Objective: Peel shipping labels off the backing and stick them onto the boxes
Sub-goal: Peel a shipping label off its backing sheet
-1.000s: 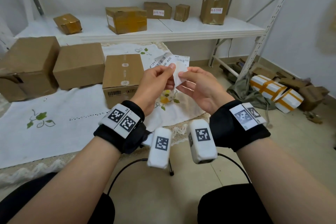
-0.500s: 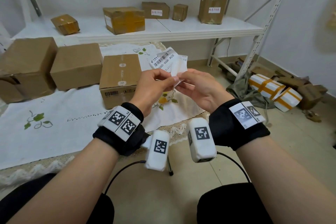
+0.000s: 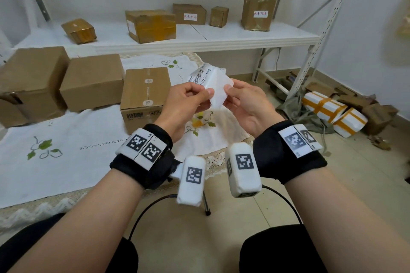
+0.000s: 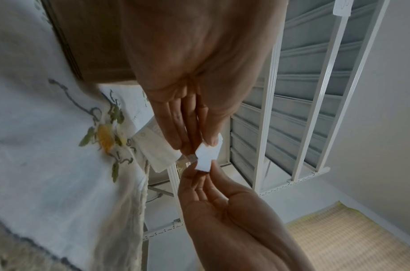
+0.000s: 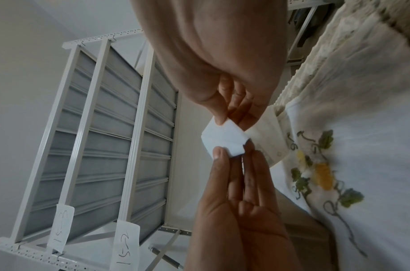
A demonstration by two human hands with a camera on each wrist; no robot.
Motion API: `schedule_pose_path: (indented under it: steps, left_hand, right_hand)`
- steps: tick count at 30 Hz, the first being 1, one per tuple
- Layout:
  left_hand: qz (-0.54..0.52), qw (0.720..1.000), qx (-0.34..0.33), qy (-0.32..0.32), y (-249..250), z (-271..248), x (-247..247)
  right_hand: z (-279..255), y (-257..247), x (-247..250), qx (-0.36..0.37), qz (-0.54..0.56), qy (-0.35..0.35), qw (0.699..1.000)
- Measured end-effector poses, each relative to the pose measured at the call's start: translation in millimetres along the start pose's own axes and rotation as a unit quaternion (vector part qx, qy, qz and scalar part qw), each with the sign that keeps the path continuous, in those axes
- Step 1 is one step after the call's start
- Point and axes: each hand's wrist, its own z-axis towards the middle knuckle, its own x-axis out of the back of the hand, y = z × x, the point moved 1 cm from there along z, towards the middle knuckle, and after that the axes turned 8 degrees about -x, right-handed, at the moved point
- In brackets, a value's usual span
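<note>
I hold a shipping label [image 3: 200,75] with a barcode in front of me, above the white cloth. My left hand [image 3: 200,95] pinches it between thumb and fingers. A plain white backing sheet [image 3: 218,90] stretches from there to my right hand [image 3: 231,93], which pinches its other corner. The left wrist view has the left hand [image 4: 200,145] at the top, the right hand [image 4: 205,171] below and the backing sheet [image 4: 207,155] between them. The right wrist view has the right hand [image 5: 225,118] above the backing sheet [image 5: 224,139]. A brown box [image 3: 146,93] stands just left of my hands.
Two more brown boxes [image 3: 92,81] [image 3: 28,82] sit on the embroidered white cloth [image 3: 66,139] at the left. A white shelf [image 3: 244,37] behind carries several taped boxes [image 3: 150,25]. White packages with orange tape [image 3: 324,106] and cardboard scraps lie on the floor at the right.
The white backing now spreads wider between my hands, which have drawn slightly apart. The barcode label has tilted further up and left.
</note>
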Motion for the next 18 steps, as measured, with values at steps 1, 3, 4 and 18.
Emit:
schedule_pose_path:
  steps: [1, 3, 4, 18]
  left_hand:
    - [-0.004, 1.0, -0.002, 0.003, 0.0, -0.4, -0.3]
    - [-0.013, 1.0, -0.01, 0.014, -0.4, -1.4, -0.3]
    - [-0.017, 1.0, -0.014, 0.021, -0.2, -1.9, 0.2]
    - [-0.02, 0.999, -0.029, 0.04, 6.7, -2.8, 2.1]
  right_hand:
    - [-0.4, 0.2, -0.7, 0.004, 0.006, 0.005, 1.0]
    - [-0.8, 1.7, -1.5, 0.004, 0.007, 0.001, 1.0]
    - [-1.8, 2.2, -2.0, 0.001, -0.003, -0.01, 1.0]
    - [-2.7, 3.4, -1.1, -0.001, -0.062, -0.01, 0.998]
